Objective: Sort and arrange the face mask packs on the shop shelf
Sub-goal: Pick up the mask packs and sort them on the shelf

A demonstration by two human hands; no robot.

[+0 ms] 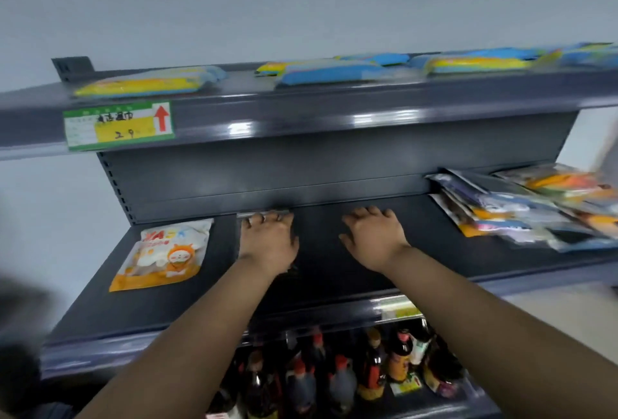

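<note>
An orange and white face mask pack lies flat at the left of the dark middle shelf. Just right of it lies a dark pack with a silver top strip. My left hand rests flat on this dark pack, fingers reaching its top edge. My right hand rests on the bare shelf beside it, fingers lightly bent and holding nothing. A loose pile of mixed mask packs lies at the right end of the same shelf.
The upper shelf carries yellow packs and blue packs, with a green price label on its front edge. Several dark bottles with red caps stand on the shelf below. The image is blurred.
</note>
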